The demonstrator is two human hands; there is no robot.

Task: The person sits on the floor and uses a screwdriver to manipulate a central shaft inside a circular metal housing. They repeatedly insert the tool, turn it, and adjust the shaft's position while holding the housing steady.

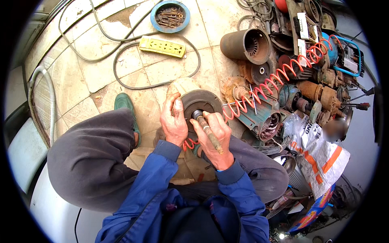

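Observation:
Between my knees stands a pale, stained cylindrical motor body [183, 84] topped by a round dark metal plate [204, 100]. A worn brownish metal shaft [211, 137] slants from the plate's middle toward me, with a dark coil spring [197, 114] around its far end. My right hand [221, 141] is closed around the shaft, thumb and fingertips close to the spring. My left hand [173, 122] grips the plate's left rim, its thumb pointing up along the edge. The underside of the motor body is hidden by my hands and legs.
A red coiled air hose [279, 75] stretches from the right toward the plate. Ahead lie a yellow power strip [162, 46], its looped cable and a blue-rimmed bowl [152, 18] of bolts. Motor parts, including a rusty cylinder [231, 46], and a white sack [314, 150] crowd the right.

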